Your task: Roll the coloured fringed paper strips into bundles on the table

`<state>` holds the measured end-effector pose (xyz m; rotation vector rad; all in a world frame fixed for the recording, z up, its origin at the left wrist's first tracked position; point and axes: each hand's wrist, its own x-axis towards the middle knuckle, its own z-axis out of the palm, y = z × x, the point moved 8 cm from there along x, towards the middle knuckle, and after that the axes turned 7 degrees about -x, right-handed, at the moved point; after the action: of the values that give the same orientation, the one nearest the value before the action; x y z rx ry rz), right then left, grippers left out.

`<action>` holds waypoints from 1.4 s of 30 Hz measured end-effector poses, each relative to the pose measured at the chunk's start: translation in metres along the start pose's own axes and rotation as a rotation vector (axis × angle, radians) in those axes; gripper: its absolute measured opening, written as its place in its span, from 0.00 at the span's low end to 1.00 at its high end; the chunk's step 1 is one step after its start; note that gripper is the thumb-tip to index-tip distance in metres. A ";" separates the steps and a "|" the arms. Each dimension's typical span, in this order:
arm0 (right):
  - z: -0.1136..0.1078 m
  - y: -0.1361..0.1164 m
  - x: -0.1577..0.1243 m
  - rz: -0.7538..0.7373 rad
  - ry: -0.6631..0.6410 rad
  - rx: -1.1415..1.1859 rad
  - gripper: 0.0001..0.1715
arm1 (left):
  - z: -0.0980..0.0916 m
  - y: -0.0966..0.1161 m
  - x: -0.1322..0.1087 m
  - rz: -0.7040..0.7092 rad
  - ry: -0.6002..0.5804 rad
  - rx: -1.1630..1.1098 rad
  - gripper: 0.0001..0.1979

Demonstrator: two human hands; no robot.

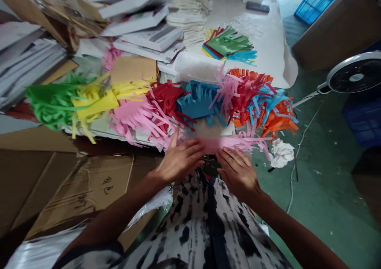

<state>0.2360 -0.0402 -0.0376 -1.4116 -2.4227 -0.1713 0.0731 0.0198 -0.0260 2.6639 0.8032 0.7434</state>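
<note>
A pink fringed paper strip (212, 145) lies along the table's front edge, its middle blurred. My left hand (182, 157) rests at its left part, fingers stretched out and thumb raised. At its right part my right hand (237, 167) lies with fingers extended. Behind the hands runs a row of fringed papers: green (52, 102), yellow (95, 104), pink (133, 112), red (166, 96), blue (199, 102) and orange (276, 118).
White packets (151, 36) are stacked at the back left, beside a pile of pale sheets (192, 6). Multicoloured fringed paper (229, 42) lies further back. A fan (354, 76) stands right, cardboard (89, 185) lower left, crumpled paper (281, 153) by the edge.
</note>
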 end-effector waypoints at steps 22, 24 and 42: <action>0.001 0.006 0.004 0.032 -0.007 -0.077 0.17 | 0.028 0.026 -0.016 0.090 0.002 0.129 0.15; -0.001 0.007 0.002 0.017 0.028 -0.088 0.15 | 0.026 0.021 -0.022 0.123 0.014 0.116 0.14; 0.003 0.039 0.028 0.228 -0.170 0.161 0.12 | -0.005 -0.008 -0.007 -0.278 0.131 -0.105 0.07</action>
<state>0.2563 0.0027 -0.0333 -1.6700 -2.3189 0.2013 0.0619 0.0228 -0.0279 2.3649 1.1072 0.8666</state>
